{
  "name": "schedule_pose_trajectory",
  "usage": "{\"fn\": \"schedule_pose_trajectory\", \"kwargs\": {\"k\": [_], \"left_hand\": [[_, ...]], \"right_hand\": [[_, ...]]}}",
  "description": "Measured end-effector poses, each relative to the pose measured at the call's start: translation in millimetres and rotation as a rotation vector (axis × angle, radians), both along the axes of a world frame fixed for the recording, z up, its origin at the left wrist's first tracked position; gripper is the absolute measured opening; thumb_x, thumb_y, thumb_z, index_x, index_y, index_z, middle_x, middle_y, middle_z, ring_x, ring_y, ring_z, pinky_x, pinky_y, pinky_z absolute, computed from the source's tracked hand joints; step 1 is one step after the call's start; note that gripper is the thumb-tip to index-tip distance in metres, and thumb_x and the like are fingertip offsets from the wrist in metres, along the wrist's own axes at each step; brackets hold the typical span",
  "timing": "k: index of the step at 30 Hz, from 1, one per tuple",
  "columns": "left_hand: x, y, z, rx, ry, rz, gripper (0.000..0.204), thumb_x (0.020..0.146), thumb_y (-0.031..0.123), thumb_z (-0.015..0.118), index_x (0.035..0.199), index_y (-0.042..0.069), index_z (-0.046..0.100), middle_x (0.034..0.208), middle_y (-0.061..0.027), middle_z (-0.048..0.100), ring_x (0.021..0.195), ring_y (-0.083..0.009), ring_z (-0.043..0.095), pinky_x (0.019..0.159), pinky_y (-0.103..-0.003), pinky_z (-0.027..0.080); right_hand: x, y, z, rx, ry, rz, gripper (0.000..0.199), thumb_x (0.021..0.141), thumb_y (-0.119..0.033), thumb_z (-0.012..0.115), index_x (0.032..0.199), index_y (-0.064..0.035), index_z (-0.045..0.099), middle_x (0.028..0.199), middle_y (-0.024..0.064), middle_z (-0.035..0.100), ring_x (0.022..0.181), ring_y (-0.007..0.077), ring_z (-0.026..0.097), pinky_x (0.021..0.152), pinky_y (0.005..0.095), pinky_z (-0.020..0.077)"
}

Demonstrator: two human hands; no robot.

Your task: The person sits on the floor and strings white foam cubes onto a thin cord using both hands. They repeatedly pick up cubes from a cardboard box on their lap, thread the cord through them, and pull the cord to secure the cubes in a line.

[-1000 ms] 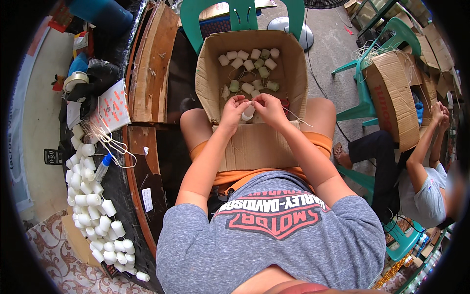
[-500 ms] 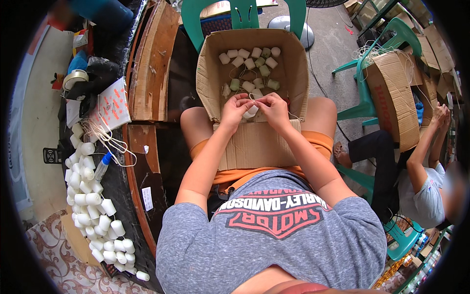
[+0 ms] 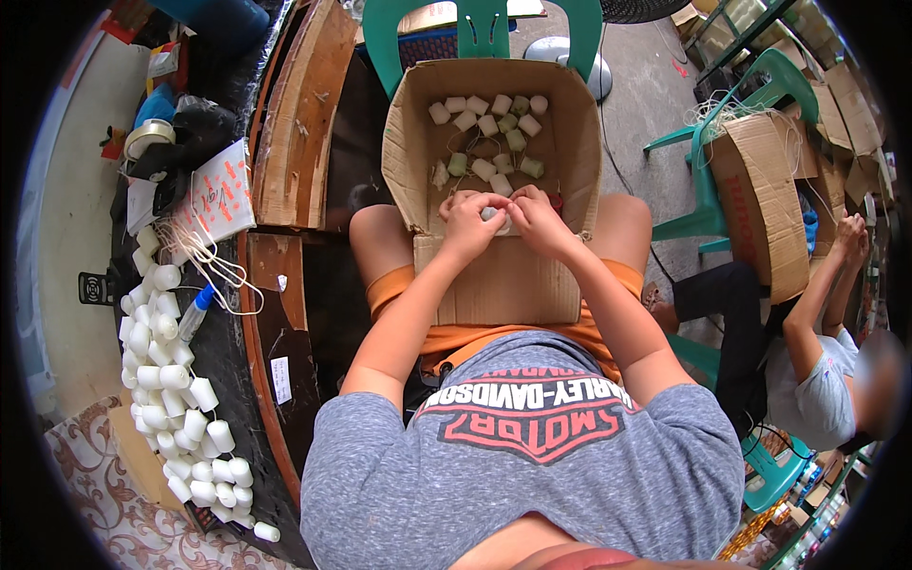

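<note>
1. Nearest, the person's grey shirt and orange shorts fill the lower frame; both forearms reach away over the lap.
2. On the knees sits an open cardboard box. Over its near edge the left hand and right hand meet, fingers curled and pinched together around a small pale spool held between them.
3. By my reading, the step in hand is working thread on this one spool; whether it is winding or tying I cannot tell.
4. The next move calls for a steady pinch and fine fingertip turning just above the box.
5. Farther in, loose spools in the box lie scattered, white and green.
6. Far left, a heap of white spools lies on the dark bench.
</note>
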State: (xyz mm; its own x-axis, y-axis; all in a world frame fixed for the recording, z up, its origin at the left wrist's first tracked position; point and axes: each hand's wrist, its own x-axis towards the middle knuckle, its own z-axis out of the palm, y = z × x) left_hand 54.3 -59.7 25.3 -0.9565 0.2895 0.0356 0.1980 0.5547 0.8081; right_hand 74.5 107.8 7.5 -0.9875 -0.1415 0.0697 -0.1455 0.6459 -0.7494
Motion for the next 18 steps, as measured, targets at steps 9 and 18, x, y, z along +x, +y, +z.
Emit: {"fn": "schedule_pose_trajectory", "kwargs": {"k": [9, 18], "left_hand": [[-6, -6, -10, 0.381, -0.362, 0.092, 0.017, 0.079, 0.019, 0.068, 0.093, 0.010, 0.072, 0.090, -0.0070, 0.069, 0.087, -0.0184, 0.062, 0.081, -0.030, 0.048], [-1, 2, -13, -0.101, 0.201, 0.008, 0.015, 0.073, 0.027, 0.071, 0.084, 0.017, 0.073, 0.082, 0.0001, 0.068, 0.096, -0.0175, 0.056, 0.098, -0.037, 0.028]], "right_hand": [[6, -6, 22, -0.041, 0.223, -0.118, 0.017, 0.077, -0.014, 0.070, 0.088, -0.0020, 0.065, 0.103, 0.0093, 0.056, 0.098, 0.0284, 0.050, 0.084, 0.0374, 0.0435], [2, -20, -3, -0.056, -0.136, -0.216, 0.030, 0.085, -0.027, 0.057, 0.076, 0.0005, 0.066, 0.101, 0.0118, 0.057, 0.098, 0.0313, 0.045, 0.087, 0.0394, 0.0388]]}}
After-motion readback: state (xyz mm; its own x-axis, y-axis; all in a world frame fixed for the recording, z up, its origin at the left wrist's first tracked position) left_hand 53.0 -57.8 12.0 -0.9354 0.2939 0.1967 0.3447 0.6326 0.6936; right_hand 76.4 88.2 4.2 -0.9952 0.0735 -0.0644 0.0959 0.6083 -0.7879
